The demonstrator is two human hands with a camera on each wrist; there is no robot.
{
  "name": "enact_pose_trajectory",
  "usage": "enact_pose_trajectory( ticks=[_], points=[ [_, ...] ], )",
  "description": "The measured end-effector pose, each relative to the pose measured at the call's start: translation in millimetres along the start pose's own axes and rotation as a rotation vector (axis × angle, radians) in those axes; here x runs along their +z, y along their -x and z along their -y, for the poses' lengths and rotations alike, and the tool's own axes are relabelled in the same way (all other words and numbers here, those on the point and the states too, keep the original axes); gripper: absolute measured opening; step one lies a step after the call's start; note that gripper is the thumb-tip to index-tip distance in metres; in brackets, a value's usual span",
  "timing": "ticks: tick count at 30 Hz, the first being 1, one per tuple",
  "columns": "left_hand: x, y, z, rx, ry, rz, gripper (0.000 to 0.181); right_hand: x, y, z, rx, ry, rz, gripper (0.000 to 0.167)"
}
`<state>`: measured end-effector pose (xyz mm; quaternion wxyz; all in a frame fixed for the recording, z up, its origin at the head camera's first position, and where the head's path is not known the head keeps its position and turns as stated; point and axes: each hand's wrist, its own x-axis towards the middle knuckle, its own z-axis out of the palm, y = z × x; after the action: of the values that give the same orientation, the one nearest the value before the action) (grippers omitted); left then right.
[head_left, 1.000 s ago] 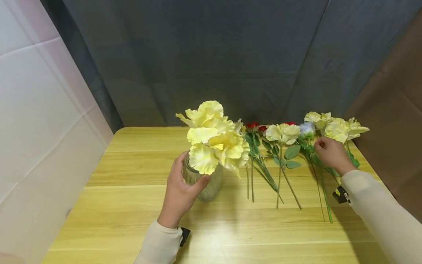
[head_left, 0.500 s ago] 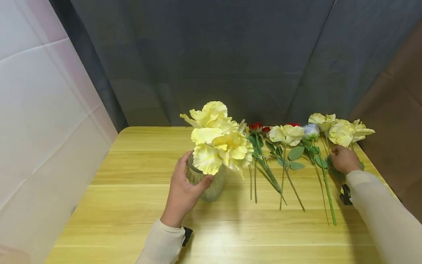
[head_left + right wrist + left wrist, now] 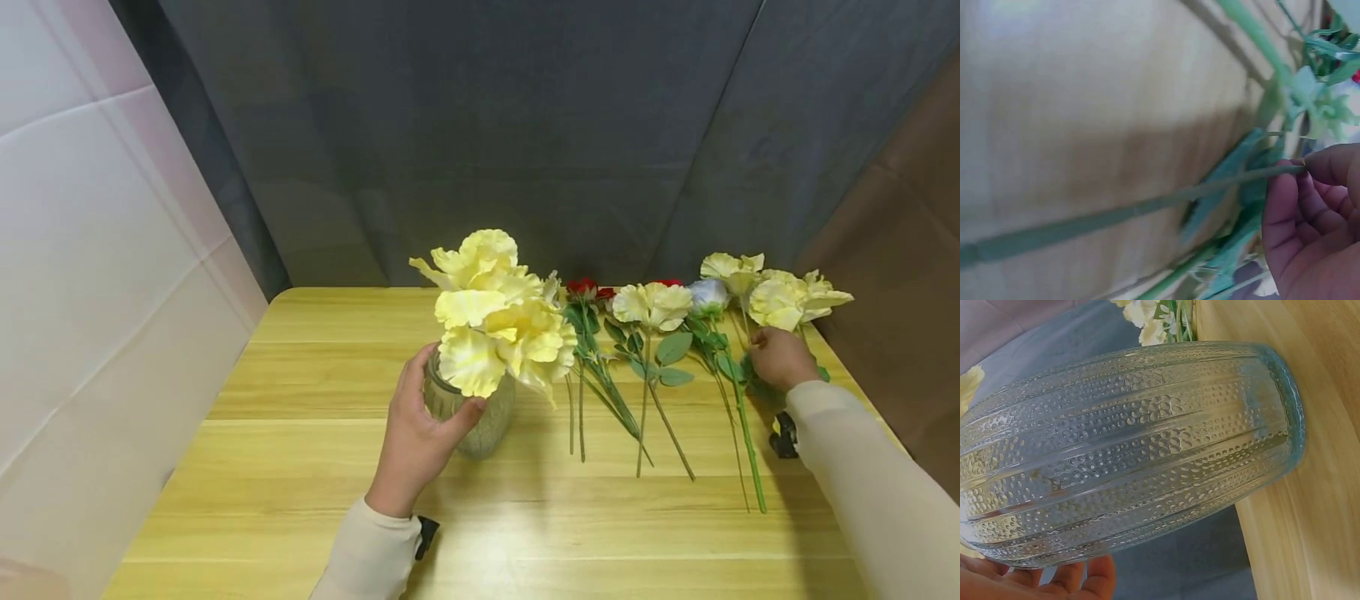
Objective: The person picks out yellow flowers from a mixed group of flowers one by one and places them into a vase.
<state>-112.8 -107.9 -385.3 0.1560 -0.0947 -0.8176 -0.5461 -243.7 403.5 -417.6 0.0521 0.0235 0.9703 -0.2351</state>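
My left hand (image 3: 420, 433) grips a ribbed, bubble-textured glass vase (image 3: 1135, 450) around its upper part, thumb at the front near the rim. The vase stands upright on the table, with large ruffled yellow flowers (image 3: 498, 312) spreading above its mouth. Over at the far right, my right hand (image 3: 783, 358) is among the stems below several yellow blooms (image 3: 780, 300). In the right wrist view, its thumb and fingers pinch a thin green flower stem (image 3: 1147, 206). Which bloom that stem carries is hard to tell.
Left of the right hand lie a pale blue flower (image 3: 708, 298), a yellow flower (image 3: 652, 307) and red flowers (image 3: 585, 289), their stems pointing toward me. A dark curtain (image 3: 487, 142) hangs behind the wooden table (image 3: 300, 492); a brown cloth (image 3: 892, 275) borders the right side.
My right hand has moved right and down, from beside the pale blue flower to the stems under the right-hand yellow blooms. My left hand keeps its hold on the vase.
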Motion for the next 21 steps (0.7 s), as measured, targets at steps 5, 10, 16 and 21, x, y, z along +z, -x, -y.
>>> enact_pose_trajectory(
  ticks=[5, 10, 16, 21],
  points=[
    [-0.1, -0.4, -0.4, 0.002, -0.001, -0.002, 0.083, -7, 5.1, 9, 0.009, -0.067, 0.034, 0.044],
    [-0.7, 0.1, 0.0, 0.0, -0.01, 0.0, 0.085, -10, 8.3, 17, 0.023, -0.093, 0.015, 0.038],
    [-0.5, -0.1, 0.1, -0.007, -0.008, 0.001, 0.085, -15, 8.1, 27, 0.005, -0.156, -0.019, 0.027],
    [-0.2, -0.1, -0.3, -0.001, -0.003, -0.004, 0.084, -20, 12.9, 36, -0.034, -0.169, -0.046, 0.032]
  ],
)
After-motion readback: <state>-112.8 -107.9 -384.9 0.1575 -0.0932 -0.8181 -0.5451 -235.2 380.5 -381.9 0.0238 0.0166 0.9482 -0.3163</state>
